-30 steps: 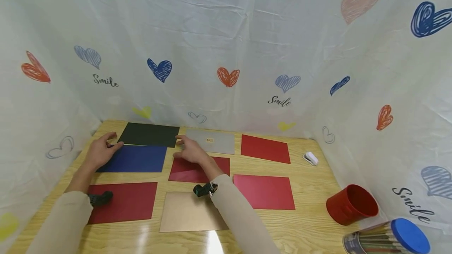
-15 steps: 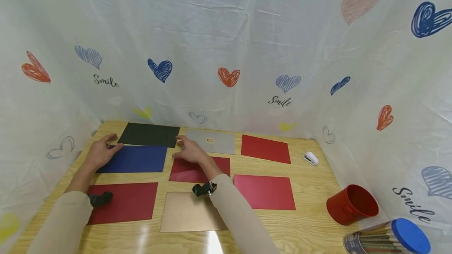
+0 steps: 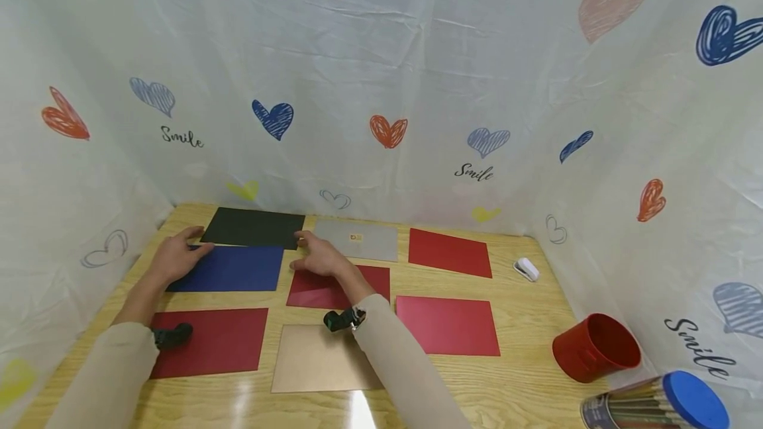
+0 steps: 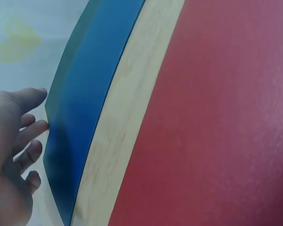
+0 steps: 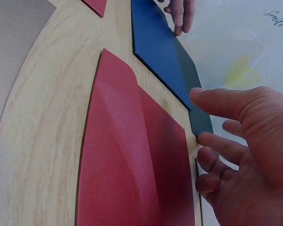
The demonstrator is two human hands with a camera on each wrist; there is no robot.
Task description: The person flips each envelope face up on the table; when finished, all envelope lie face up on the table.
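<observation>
Flat coloured rectangular sheets lie in rows on the wooden table. My left hand is at the left end of the black sheet, its thumb over the upper edge of the blue sheet. At the black sheet's right end is my right hand, one fingertip right at its corner in the right wrist view. The right thumb overlaps the blue sheet's corner there. Fingers of both hands are loosely spread. My right hand and forearm partly cover a dark red sheet and the grey sheet.
Other sheets are a red one, a pink one, a gold one and a crimson one. A white stapler-like object, a red mug and a pencil tub stand at right. A heart-printed curtain surrounds the table.
The whole head view has shifted slightly to the right. Both hands keep nearly the same places at the black sheet's ends, and the sheets stay where they were.
</observation>
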